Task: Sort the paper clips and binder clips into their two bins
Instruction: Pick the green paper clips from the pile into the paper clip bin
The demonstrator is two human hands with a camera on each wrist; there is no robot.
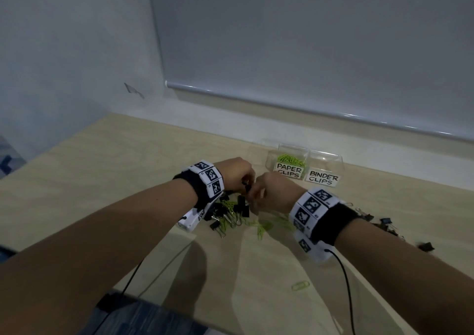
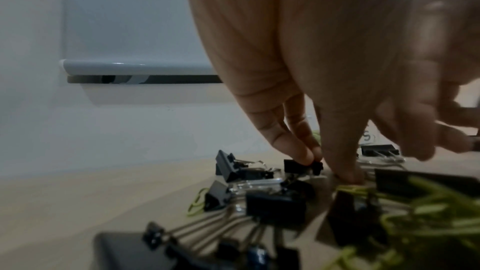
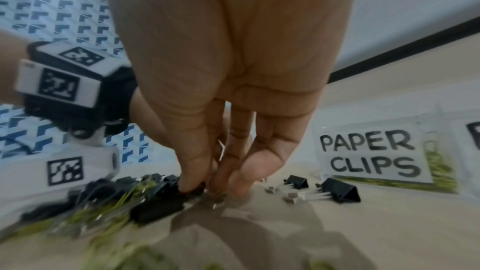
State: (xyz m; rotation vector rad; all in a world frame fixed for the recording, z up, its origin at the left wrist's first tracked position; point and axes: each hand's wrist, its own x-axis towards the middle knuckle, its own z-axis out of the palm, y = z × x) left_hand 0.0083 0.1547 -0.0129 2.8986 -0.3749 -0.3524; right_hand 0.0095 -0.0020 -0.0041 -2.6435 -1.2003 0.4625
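Observation:
A heap of black binder clips (image 1: pixel 230 211) tangled with green paper clips (image 1: pixel 272 223) lies on the wooden table (image 1: pixel 115 170). Both hands meet over its far edge. My left hand (image 1: pixel 238 171) pinches a small black binder clip (image 2: pixel 302 166) with its fingertips (image 2: pixel 298 154). My right hand (image 1: pixel 269 191) points its bunched fingers down and pinches another black binder clip (image 3: pixel 192 188) beside the heap. Just behind the hands stand two clear bins, labelled PAPER CLIPS (image 1: pixel 288 170) and BINDER CLIPS (image 1: pixel 323 178). The paper clips bin holds green clips.
More binder clips (image 1: pixel 384 221) are scattered right of my right wrist, one (image 1: pixel 426 246) farther out. Two binder clips (image 3: pixel 340 190) lie before the paper clips bin. A lone green paper clip (image 1: pixel 300 285) lies near the front edge. Wrist cables (image 1: pixel 343 278) trail over the table.

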